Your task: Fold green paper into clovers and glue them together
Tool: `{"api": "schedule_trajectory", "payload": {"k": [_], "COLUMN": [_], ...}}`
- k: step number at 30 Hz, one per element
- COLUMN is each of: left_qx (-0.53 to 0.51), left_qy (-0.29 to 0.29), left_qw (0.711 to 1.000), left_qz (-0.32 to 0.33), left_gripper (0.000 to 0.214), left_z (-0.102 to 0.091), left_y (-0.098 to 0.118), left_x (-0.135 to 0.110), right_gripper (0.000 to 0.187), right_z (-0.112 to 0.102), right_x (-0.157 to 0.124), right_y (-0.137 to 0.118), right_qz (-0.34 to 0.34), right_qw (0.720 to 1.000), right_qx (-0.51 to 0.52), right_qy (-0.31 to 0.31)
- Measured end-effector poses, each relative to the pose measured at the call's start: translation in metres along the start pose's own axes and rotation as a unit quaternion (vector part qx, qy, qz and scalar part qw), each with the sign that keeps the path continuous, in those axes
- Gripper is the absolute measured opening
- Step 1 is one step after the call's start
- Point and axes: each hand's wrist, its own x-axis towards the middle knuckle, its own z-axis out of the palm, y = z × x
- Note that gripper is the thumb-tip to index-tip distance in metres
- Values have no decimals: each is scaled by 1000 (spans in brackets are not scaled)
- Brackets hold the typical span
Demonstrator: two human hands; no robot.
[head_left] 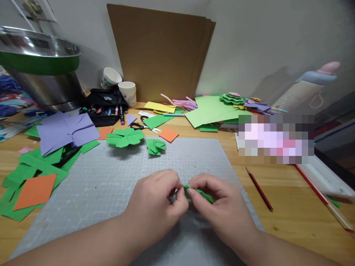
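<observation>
Between my two hands, above the grey cutting mat [91, 207], is a small folded piece of green paper [203, 195]. My left hand [158, 195] pinches its left end with thumb and forefinger. On its other side, my right hand [219, 199] grips it between thumb and fingers, and part of the paper shows beneath those fingers. The exact folds are mostly covered by my fingertips. Beyond my hands, a green paper flower shape [125, 137] lies at the mat's far edge, with a smaller folded green paper piece [155, 146] beside it.
Green scraps and an orange square [35, 191] lie at left, near purple paper [68, 131]. Black-handled scissors [137, 125] lie behind the mat, before a pen case [105, 107] and paper cups [128, 92]. A dark red pencil [260, 190] rests at right; brown boards [161, 51] lean against the wall.
</observation>
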Motion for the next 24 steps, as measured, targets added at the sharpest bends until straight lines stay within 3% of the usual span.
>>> {"api": "schedule_trajectory", "payload": {"k": [3, 5, 10, 13, 17, 24], "left_qx": [-134, -254, -506, -555, -547, -503], "left_qy": [-26, -66, -183, -224, -226, -201], "left_qw": [990, 960, 815, 767, 769, 810], "left_qz": [-47, -94, -214, -230, -241, -226], "left_gripper": [12, 18, 26, 29, 30, 26], "left_z": [-2, -4, -7, -6, -4, -5], "left_y": [-2, -4, -11, -14, -16, -16], "left_x": [6, 11, 21, 21, 21, 23], "right_gripper": [16, 21, 27, 27, 26, 23], "right_z": [-6, -9, -10, -10, -10, -11], "right_x": [6, 8, 7, 8, 7, 4], "right_y": [0, 2, 8, 10, 6, -1], "right_qz": [80, 105, 150, 152, 146, 102], "right_qw": [995, 991, 963, 953, 960, 986], "right_qx": [54, 82, 221, 260, 237, 128], "right_qy": [-9, -13, -34, -41, -36, -27]}}
